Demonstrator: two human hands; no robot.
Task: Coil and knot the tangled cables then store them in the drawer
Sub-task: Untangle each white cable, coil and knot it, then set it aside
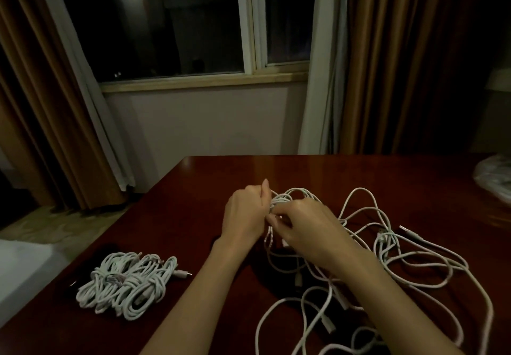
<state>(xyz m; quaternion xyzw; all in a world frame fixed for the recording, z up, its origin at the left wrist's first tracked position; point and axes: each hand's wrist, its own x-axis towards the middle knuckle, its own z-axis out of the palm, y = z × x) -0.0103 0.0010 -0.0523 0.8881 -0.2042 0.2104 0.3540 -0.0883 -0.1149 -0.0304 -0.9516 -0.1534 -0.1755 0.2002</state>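
Head view of a dark red-brown polished wooden table (210, 177). The left hand (244, 216) is curled around a small coil of thin white cable (279, 202) held just above the table centre; the right hand (301, 226) pinches a strand of that coil between its fingertips (272, 218). The coil trails down into a loose tangle of white cables (392, 266) spread over the right half of the table, while a pile of finished, knotted white cable bundles (127, 285) lies well apart at the near left. The cable appears light, limp and smooth, so loops probably slip unless gripped across all turns at 1 point; plug ends (409, 231) look stiffer. The fingers hide the wrap itself. The drawer is not visible, dim light blurs individual strands, and a pale bag-like object (495, 177) at the right edge is cut off.
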